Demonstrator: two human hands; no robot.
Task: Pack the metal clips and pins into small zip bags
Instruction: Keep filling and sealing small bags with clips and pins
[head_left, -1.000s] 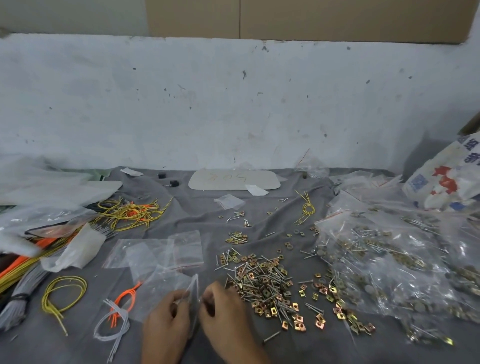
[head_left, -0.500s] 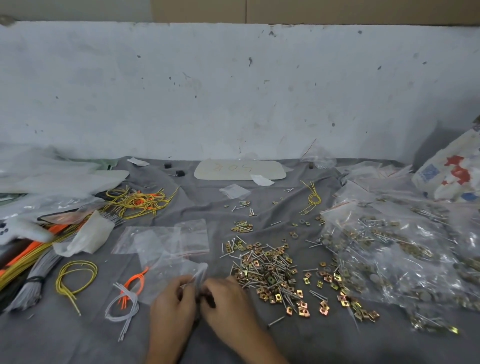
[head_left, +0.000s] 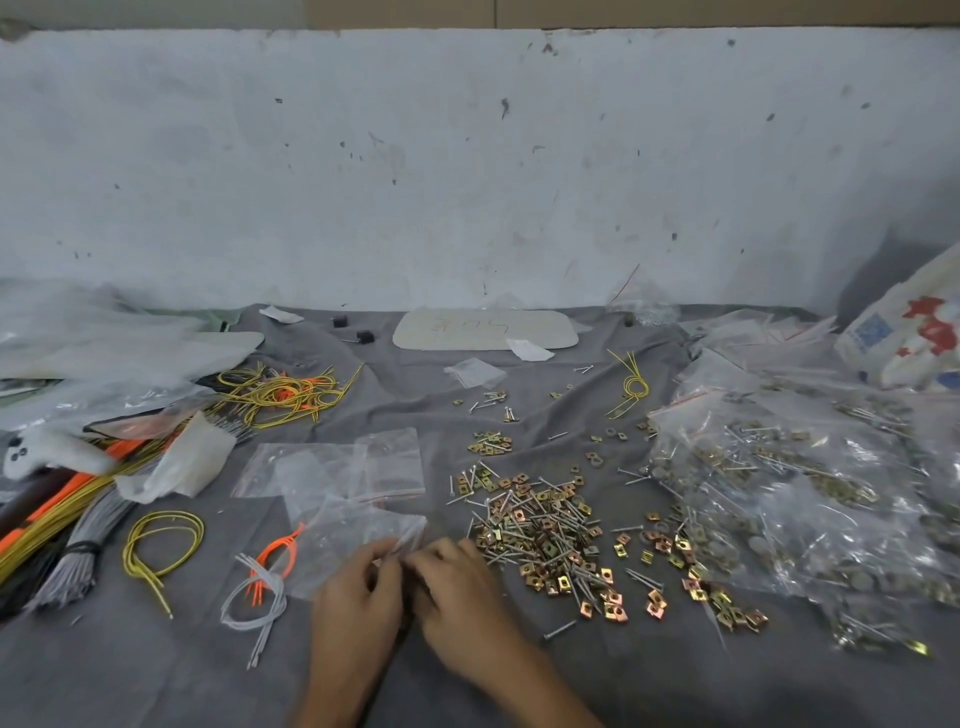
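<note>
Near the front edge of the worktop (head_left: 130, 675), left of the hands, a grey and orange knot of ties (head_left: 262, 577) lies just beside the thin zip bag (head_left: 353, 530); a careless lift of the bag could drag them along, I judge. The left hand (head_left: 358, 603) and the right hand (head_left: 460, 592) meet at the bag's near edge, fingers curled and pinching the film between them. Whether its strip is open or sealed I cannot tell, nor what is inside. If the pinch slips, the slick plastic may fold shut, and pins could poke through the film. Just right of the right hand the heap of clips and pins (head_left: 545, 535) lies loose on the cloth (head_left: 675, 691), so a brushing wrist would likely scatter it. Toward the right edge, filled bags (head_left: 779, 493) lie piled and could slide into the heap.

The ties are thin, limp cords. The bag is clear, crinkled, glossy film. The clips are small, squarish, brass-coloured pieces; the pins are thin, straight and silvery. The cloth is grey, matte and wrinkled.
</note>
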